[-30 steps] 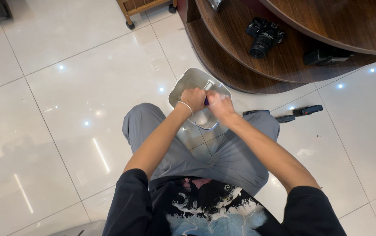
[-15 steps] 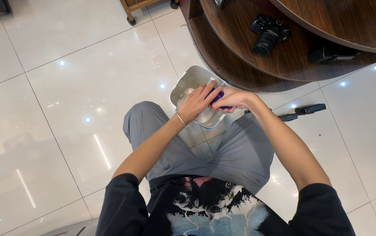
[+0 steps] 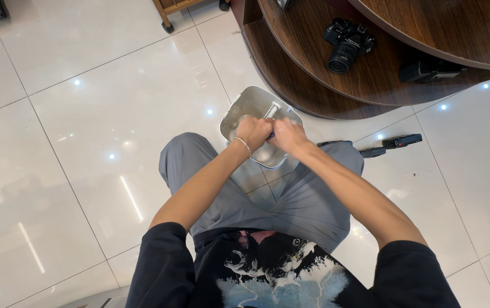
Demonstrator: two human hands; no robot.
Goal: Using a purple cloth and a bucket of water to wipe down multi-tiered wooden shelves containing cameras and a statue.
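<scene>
Fingers of both hands are curled tight over the middle of a metal pan: the left hand (image 3: 253, 132), with a thin bracelet (image 3: 245, 146) at its wrist, and the right hand (image 3: 288, 136) sit knuckle to knuckle, clenched around something small between them that the fists hide, so what exactly they grip cannot be told. Going by size, the pale glossy tiled floor (image 3: 96, 114) fills most of the view and throws back spots of ceiling light; a curved dark wooden shelf unit (image 3: 313, 74) stands on it at the top right, with a black camera (image 3: 346, 45) and a black boxy device (image 3: 430, 71) on its lower tier. The person sits with grey-trousered knees (image 3: 188, 159) drawn up and a black printed shirt at the bottom of the view. The metal pan (image 3: 250, 108), a deep rounded-square steel container, is held above the knees, open side up, with a short metal stub (image 3: 271, 110) visible inside just beyond the knuckles. Two small black gadgets (image 3: 400, 141) lie on the floor to the right of the legs. As for progress, the work inside the pan looks to be in mid-course: both hands are engaged and nothing has been set aside.
</scene>
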